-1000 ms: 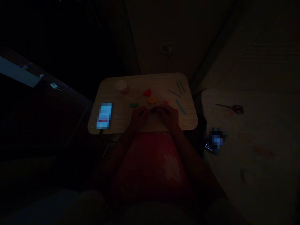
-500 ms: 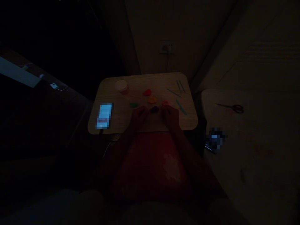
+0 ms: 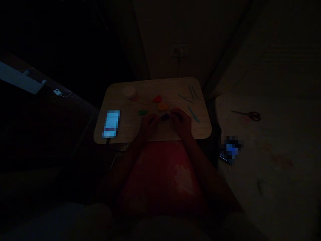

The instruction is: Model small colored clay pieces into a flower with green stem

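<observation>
Head view: my left fingers [image 3: 153, 117] and right fingers [image 3: 176, 114] flank the dark lump [image 3: 165, 116], probably for control; grasping? Can't tell.

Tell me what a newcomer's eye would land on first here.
Probably the glowing, pixelated screen at the left end of the table, bright in a very dark room. Next might come the red lump and the orange lump near the table's middle. Just nearer the person, the left hand and right hand flank a dark lump.
</observation>
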Demonstrator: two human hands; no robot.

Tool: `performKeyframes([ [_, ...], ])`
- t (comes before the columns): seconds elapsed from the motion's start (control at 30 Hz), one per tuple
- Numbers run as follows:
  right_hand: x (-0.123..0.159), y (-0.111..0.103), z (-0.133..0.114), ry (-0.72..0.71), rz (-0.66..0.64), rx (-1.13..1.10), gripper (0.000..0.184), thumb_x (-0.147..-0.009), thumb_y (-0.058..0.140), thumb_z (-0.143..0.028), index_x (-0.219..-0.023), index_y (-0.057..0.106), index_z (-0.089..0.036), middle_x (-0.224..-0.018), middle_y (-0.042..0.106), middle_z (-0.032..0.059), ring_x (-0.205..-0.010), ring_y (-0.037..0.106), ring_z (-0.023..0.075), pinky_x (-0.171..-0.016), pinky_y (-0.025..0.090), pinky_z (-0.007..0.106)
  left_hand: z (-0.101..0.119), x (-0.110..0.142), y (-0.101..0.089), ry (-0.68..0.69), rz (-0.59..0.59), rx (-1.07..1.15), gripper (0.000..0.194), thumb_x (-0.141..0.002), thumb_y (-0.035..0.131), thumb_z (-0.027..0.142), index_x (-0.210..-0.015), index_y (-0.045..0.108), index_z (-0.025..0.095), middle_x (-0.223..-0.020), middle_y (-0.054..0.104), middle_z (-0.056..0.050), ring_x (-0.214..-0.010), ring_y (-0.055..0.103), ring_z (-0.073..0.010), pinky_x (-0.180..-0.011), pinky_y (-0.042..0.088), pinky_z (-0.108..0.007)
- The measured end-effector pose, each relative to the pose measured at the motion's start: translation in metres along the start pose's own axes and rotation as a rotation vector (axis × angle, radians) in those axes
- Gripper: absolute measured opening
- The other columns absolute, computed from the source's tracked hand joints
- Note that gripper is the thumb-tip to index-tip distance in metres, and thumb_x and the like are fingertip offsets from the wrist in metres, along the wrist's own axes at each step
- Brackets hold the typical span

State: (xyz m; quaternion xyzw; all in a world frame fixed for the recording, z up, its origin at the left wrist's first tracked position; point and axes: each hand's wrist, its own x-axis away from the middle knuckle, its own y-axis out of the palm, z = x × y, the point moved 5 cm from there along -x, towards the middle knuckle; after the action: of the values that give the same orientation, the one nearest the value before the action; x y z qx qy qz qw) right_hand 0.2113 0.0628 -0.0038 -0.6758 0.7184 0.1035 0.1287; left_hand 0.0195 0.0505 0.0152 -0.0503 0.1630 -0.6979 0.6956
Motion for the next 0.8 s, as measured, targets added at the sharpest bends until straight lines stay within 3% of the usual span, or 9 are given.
performKeyframes([
  [0.6,-0.0005,-0.0001,0.0003,-0.038,-0.016,0.015,0.022,-0.097,0.06,-0.038,-0.109,0.075,-0.026,-0.1,0.078,0.0055,-0.09,0.072,0.0209,-0.082,0.057,0.035,0.0,-0.0004,-0.0013,0.031,0.014,-0.036,0.037,-0.093,0.061,0.043,-0.065,0.057,0.019,-0.061,0.05,0.002,-0.06,0.045,-0.0128,-0.057,0.037,-0.026],
  [0.8,-0.0007,0.0002,-0.0007,0.007,-0.015,0.015,0.023,-0.095,0.064,-0.04,-0.11,0.075,-0.026,-0.102,0.079,0.0061,-0.089,0.073,0.0209,-0.083,0.059,0.036,-0.001,0.0006,-0.0004,0.011,0.011,-0.007,0.037,-0.093,0.061,0.042,-0.065,0.056,0.019,-0.061,0.05,0.002,-0.06,0.045,-0.0127,-0.056,0.036,-0.026],
])
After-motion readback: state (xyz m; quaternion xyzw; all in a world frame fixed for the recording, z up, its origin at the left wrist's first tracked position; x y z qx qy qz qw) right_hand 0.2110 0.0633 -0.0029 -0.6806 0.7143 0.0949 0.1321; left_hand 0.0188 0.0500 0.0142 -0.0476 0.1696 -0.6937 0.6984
